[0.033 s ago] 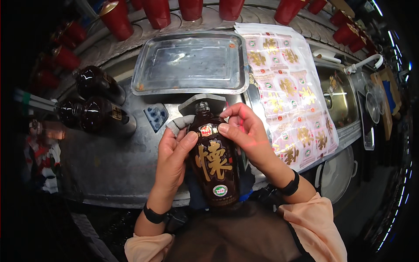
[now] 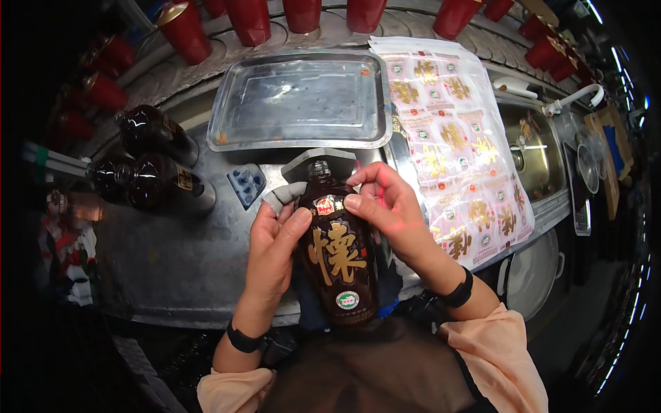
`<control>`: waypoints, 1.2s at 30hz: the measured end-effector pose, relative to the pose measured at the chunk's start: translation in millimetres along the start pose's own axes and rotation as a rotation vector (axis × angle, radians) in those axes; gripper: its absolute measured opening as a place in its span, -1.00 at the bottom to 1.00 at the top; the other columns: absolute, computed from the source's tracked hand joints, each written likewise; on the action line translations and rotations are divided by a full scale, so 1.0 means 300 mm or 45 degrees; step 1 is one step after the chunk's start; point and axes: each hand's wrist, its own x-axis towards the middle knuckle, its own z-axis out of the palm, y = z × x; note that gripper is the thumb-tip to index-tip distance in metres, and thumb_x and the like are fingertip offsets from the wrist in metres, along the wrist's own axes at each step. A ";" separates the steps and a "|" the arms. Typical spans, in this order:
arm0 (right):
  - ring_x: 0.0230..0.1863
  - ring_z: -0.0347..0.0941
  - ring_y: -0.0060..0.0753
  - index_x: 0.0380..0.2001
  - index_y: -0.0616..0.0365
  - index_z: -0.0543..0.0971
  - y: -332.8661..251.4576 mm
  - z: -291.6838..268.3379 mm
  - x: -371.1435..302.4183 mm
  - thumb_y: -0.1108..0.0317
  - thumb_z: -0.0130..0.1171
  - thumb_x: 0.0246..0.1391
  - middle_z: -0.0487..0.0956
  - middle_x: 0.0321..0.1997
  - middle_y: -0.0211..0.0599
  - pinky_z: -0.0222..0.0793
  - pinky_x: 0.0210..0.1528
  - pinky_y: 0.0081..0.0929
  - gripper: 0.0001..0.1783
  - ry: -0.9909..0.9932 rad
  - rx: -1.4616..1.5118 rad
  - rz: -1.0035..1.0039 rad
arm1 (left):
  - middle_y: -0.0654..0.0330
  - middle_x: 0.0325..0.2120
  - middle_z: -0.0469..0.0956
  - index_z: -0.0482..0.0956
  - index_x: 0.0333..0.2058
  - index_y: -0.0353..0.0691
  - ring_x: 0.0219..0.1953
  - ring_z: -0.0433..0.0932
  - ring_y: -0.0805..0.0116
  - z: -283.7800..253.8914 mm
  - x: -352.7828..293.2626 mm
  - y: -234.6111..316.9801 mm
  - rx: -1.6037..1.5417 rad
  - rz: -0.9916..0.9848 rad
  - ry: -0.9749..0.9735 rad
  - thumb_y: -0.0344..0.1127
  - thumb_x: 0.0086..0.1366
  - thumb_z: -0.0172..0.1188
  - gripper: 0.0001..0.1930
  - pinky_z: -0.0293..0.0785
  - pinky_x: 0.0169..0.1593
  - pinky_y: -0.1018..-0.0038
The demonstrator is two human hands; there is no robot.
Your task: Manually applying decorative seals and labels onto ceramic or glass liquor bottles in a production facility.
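Note:
A dark brown glass bottle (image 2: 339,275) with gold characters and a small green-and-white round mark leans toward me, its capless neck pointing away. My left hand (image 2: 275,237) is closed on its left shoulder, thumb on the front; a grey covering wraps one fingertip. At the right shoulder, my right hand (image 2: 385,206) presses its thumb near the red-and-gold neck label (image 2: 326,206), its other fingers curled. Behind the neck is a grey metal support (image 2: 303,165). To the right lies a sheet of gold-and-red decals (image 2: 451,138).
A shallow metal tray (image 2: 303,141) sits beyond the bottle. Several dark bottles (image 2: 158,182) stand at the left, near a small blue-spotted piece (image 2: 246,184). Red cups (image 2: 184,34) line a conveyor (image 2: 330,31) at the back. A sink (image 2: 540,162) with a white faucet (image 2: 578,100) is at right.

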 end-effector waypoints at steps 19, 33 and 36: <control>-0.27 0.53 -0.57 -0.22 0.27 0.61 -0.206 0.000 0.071 0.43 0.31 -0.01 0.63 -0.35 -0.32 0.43 -0.20 -0.55 -0.75 -0.289 -0.731 -0.496 | 0.00 0.11 0.38 0.22 0.22 -0.31 0.12 0.45 0.30 0.058 -0.025 0.031 0.050 -0.004 -0.007 -0.41 0.25 0.27 -0.39 0.41 0.17 0.41; -0.30 0.51 -0.62 -0.24 0.28 0.62 -0.211 0.004 0.123 0.43 0.30 -0.02 0.63 -0.37 -0.34 0.44 -0.20 -0.58 -0.76 -0.364 -0.788 -0.360 | 0.04 0.11 0.38 0.22 0.23 -0.27 0.15 0.40 0.31 0.040 -0.028 0.020 0.012 -0.015 -0.006 -0.39 0.24 0.26 -0.39 0.32 0.23 0.38; -0.38 0.55 -0.49 -0.29 0.30 0.63 -0.196 0.001 0.141 0.41 0.30 -0.07 0.63 -0.46 -0.21 0.45 -0.27 -0.46 -0.76 -0.309 -0.719 -0.338 | 0.04 0.11 0.38 0.22 0.23 -0.27 0.15 0.40 0.31 0.047 -0.025 0.023 -0.003 -0.013 -0.023 -0.39 0.25 0.26 -0.39 0.33 0.23 0.39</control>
